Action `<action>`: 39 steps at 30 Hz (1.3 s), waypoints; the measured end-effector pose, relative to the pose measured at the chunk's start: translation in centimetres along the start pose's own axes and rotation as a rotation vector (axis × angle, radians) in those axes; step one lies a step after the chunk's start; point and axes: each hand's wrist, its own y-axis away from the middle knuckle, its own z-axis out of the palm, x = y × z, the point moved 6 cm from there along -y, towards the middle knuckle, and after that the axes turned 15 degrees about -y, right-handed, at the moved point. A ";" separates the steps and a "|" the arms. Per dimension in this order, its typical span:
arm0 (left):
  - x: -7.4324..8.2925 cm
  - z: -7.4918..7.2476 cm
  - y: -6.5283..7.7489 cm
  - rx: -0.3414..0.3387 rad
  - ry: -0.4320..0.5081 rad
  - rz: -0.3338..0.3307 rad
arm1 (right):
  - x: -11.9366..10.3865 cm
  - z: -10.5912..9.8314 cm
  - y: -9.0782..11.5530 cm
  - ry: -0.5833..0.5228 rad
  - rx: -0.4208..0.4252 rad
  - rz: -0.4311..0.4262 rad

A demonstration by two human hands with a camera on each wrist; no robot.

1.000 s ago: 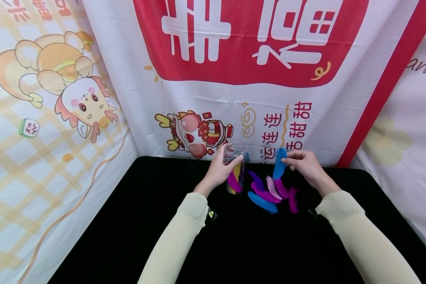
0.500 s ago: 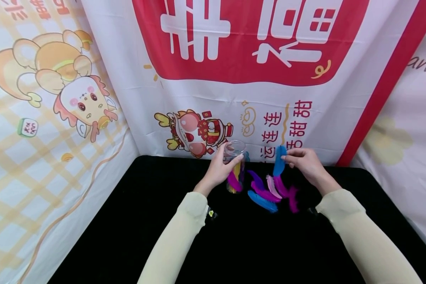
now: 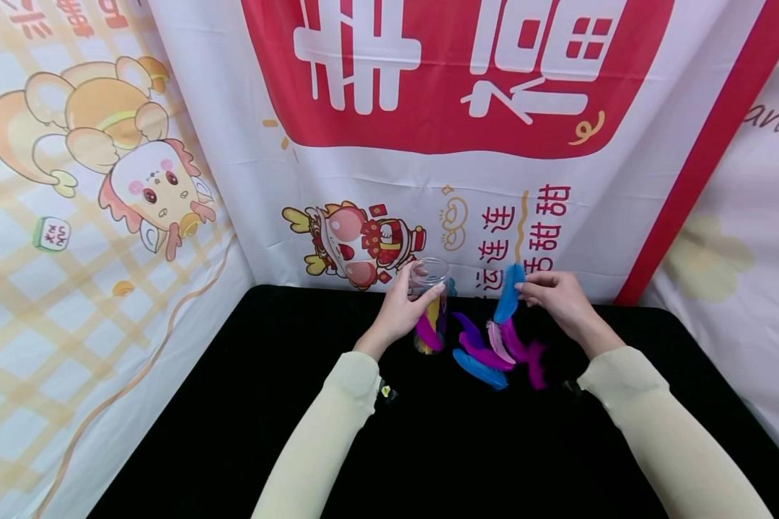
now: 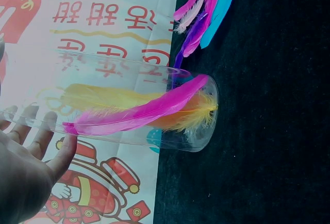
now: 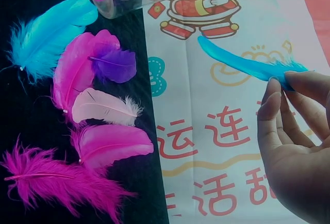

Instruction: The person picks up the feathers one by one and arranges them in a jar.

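Steady grip, light pinch

Table (image 3: 285, 440): jar (image 4: 129, 77) upright near its back edge, left hand (image 3: 402, 306) curled round it; hold steady. Right hand (image 3: 561, 299) pinches blue feather (image 3: 509, 294) aloft near loose feathers (image 3: 487, 354); pinch gently, it could crease.

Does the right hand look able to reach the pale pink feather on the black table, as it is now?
Probably yes, but not freely: the right hand pinches a blue feather, so it may need to release that first. The pale pink feather lies nearby, and nothing seems to cover it.
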 end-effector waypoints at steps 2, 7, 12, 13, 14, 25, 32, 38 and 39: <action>0.0 0.0 0.0 0.001 -0.001 -0.002 | 0.0 0.0 0.0 -0.008 -0.003 0.002; 0.0 0.0 0.0 0.002 0.000 0.000 | -0.1 0.1 0.0 -0.010 -0.008 0.006; 0.0 0.0 0.0 0.002 -0.001 0.006 | -0.3 0.4 0.0 0.010 -0.018 0.001; 0.0 0.0 0.0 0.002 -0.002 0.006 | -0.4 0.4 0.0 0.014 -0.020 -0.002; 0.0 0.0 0.0 0.002 -0.004 0.006 | -0.5 0.5 0.0 0.019 -0.021 -0.004; 0.0 0.0 -0.1 0.000 0.002 0.013 | -1.1 1.0 0.0 0.060 -0.024 -0.024; -0.1 0.0 -0.1 0.000 0.002 0.014 | -1.6 1.3 0.2 0.058 -0.025 -0.031; -0.2 0.0 -0.1 -0.006 0.006 0.003 | -1.9 1.6 0.3 0.060 -0.030 -0.029; -0.2 0.1 -0.1 -0.007 0.006 0.004 | -1.9 1.7 0.3 0.059 -0.030 -0.030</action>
